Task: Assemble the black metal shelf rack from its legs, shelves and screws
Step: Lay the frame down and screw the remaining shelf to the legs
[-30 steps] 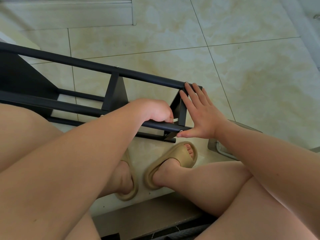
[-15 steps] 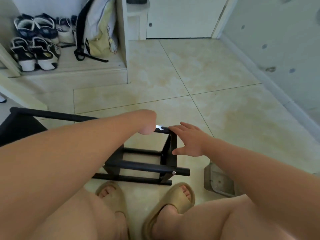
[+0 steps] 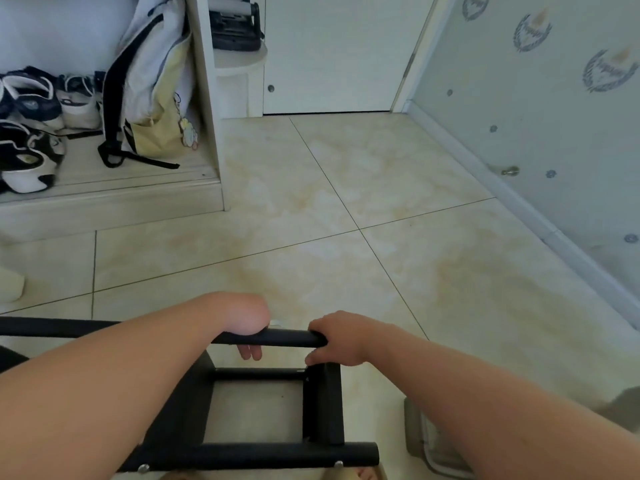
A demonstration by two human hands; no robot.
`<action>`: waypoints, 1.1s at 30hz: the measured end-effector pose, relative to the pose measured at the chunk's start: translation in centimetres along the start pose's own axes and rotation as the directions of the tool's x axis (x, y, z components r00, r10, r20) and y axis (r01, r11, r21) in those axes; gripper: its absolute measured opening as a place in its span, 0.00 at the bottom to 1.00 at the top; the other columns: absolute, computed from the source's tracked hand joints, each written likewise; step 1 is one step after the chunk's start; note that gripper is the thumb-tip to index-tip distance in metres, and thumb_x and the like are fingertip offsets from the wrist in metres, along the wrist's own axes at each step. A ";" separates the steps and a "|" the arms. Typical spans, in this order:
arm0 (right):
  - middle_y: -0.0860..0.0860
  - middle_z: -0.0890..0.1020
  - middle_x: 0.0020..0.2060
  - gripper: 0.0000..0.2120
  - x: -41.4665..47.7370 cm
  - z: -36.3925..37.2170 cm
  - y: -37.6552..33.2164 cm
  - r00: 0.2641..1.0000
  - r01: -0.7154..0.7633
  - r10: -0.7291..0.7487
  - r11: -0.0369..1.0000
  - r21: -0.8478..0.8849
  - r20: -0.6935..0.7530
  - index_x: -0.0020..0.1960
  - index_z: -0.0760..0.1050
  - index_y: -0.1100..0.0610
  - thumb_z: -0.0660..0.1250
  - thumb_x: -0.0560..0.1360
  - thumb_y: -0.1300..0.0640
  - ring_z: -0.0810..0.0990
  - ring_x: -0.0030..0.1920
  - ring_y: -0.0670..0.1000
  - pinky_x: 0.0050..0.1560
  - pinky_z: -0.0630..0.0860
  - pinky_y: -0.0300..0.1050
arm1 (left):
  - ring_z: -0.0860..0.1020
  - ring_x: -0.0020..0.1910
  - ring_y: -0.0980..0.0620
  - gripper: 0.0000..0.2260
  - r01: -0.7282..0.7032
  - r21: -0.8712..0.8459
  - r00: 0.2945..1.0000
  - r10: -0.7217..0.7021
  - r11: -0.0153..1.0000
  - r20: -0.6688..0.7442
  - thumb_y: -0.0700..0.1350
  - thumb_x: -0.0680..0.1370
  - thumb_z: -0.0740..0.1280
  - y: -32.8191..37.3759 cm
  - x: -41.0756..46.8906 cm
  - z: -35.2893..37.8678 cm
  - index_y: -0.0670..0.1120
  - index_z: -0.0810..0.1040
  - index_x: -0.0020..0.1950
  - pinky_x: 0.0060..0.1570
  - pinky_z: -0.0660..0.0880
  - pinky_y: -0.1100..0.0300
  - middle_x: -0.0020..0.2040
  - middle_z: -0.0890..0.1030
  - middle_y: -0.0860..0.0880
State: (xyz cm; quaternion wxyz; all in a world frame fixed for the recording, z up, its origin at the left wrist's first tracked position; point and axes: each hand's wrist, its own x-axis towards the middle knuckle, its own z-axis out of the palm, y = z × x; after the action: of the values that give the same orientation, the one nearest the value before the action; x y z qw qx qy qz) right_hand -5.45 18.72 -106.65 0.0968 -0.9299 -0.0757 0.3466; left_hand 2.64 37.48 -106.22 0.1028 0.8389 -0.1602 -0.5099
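Note:
The black metal shelf rack (image 3: 325,407) lies on its side on the tiled floor right in front of me. Its upper leg tube (image 3: 277,338) runs left to right, and a lower leg tube (image 3: 263,453) with two silver screw heads sits near the bottom edge. My left hand (image 3: 247,317) curls over the upper tube from above, and its fingertips show below the tube. A small silver tool tip shows just behind that hand. My right hand (image 3: 337,336) grips the right end of the same tube, at the shelf end panel.
A grey plastic tray or bag (image 3: 426,441) lies on the floor under my right forearm. A raised step at the back left holds several shoes (image 3: 31,133) and a backpack (image 3: 152,84). A white door (image 3: 332,53) is ahead, a patterned wall (image 3: 554,116) at the right.
My head has tilted up, so the room is in view. My right hand went from a flat open touch on the rack's end to a grip on the upper tube.

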 end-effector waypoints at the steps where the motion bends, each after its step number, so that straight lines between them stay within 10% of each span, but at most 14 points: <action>1: 0.48 0.73 0.41 0.15 0.3 0.1 0.0 1.000 0.012 -0.012 1.000 -0.011 -0.003 0.49 0.70 0.53 0.67 0.78 0.42 0.74 0.46 0.54 0.43 0.67 0.47 | 0.83 0.34 0.53 0.15 0.004 -0.050 1.000 -0.003 0.999 0.013 0.38 0.81 0.53 0.0 0.3 0.0 0.39 0.79 0.50 0.43 0.78 0.59 0.37 0.86 0.50; 5: 0.49 0.75 0.47 0.12 0.7 0.4 0.3 0.999 0.015 -0.015 1.000 0.016 -0.043 0.49 0.69 0.52 0.65 0.80 0.43 0.74 0.48 0.53 0.46 0.68 0.48 | 0.74 0.25 0.52 0.15 -0.006 -0.058 0.997 0.001 0.998 -0.081 0.37 0.79 0.52 0.3 0.6 0.2 0.36 0.77 0.54 0.28 0.71 0.61 0.34 0.83 0.46; 10: 0.50 0.75 0.53 0.13 0.9 -0.1 0.2 0.976 -0.015 0.008 0.999 -0.029 -0.217 0.56 0.72 0.52 0.63 0.81 0.43 0.78 0.52 0.56 0.44 0.67 0.47 | 0.74 0.31 0.49 0.10 -0.019 -0.026 0.957 0.011 0.999 -0.289 0.36 0.81 0.56 0.6 0.1 0.2 0.38 0.74 0.58 0.34 0.73 0.58 0.41 0.85 0.44; 13: 0.49 0.74 0.54 0.14 0.6 -0.5 0.0 0.943 -0.032 0.007 0.997 -0.069 -0.334 0.58 0.72 0.53 0.61 0.81 0.43 0.79 0.51 0.57 0.42 0.66 0.47 | 0.79 0.42 0.45 0.06 -0.048 0.018 0.878 0.051 0.999 -0.477 0.38 0.81 0.58 0.4 -0.4 0.1 0.43 0.70 0.56 0.45 0.76 0.50 0.47 0.81 0.43; 20: 0.52 0.73 0.58 0.19 -0.1 -0.4 -0.3 0.851 -0.079 -0.025 0.981 -0.175 -0.524 0.61 0.73 0.55 0.63 0.81 0.41 0.78 0.49 0.59 0.46 0.69 0.48 | 0.75 0.31 0.48 0.04 -0.094 0.154 0.696 0.176 0.984 -0.696 0.40 0.82 0.57 0.3 -1.1 1.2 0.48 0.63 0.53 0.28 0.69 0.53 0.36 0.77 0.47; 33: 0.49 0.63 0.69 0.22 1.6 6.8 3.7 0.966 -0.003 0.012 0.999 0.035 -0.259 0.68 0.70 0.58 0.71 0.76 0.55 0.78 0.45 0.60 0.47 0.76 0.52 | 0.73 0.36 0.51 0.07 -0.103 0.103 0.924 0.133 0.989 -0.359 0.39 0.81 0.59 -1.3 4.7 6.9 0.50 0.66 0.47 0.32 0.69 0.56 0.41 0.77 0.47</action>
State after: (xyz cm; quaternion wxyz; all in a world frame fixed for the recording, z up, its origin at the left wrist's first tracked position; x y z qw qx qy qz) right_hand -8.49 16.35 -113.54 0.1205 -0.9657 -0.0530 0.2237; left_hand -1.20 36.84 -113.70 0.1267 0.9112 -0.2095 -0.3312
